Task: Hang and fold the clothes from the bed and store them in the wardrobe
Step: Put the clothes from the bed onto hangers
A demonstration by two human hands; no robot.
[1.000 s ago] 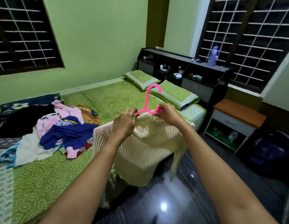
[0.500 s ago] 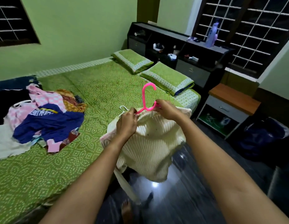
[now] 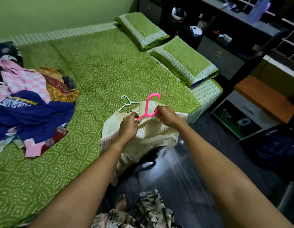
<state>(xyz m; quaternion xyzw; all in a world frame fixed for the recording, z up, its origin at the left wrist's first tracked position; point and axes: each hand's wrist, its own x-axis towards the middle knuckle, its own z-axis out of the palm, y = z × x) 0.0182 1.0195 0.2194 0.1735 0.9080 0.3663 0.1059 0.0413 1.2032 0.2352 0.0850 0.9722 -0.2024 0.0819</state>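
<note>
1. Pinches cream sweater (image 3: 153, 135) neckline with left hand (image 3: 128, 127).
2. Grips pink hanger (image 3: 147, 106) with right hand (image 3: 166, 116), hook between both hands.
3. Shows clothes pile (image 3: 36, 112) on bed (image 3: 101, 66), well left of hands.

On the bed (image 3: 101, 71), a heap of clothes (image 3: 32, 112) lies left, two pillows (image 3: 184, 61) far right, a spare hanger (image 3: 126, 102) between, behind the sweater (image 3: 153, 134).
</note>
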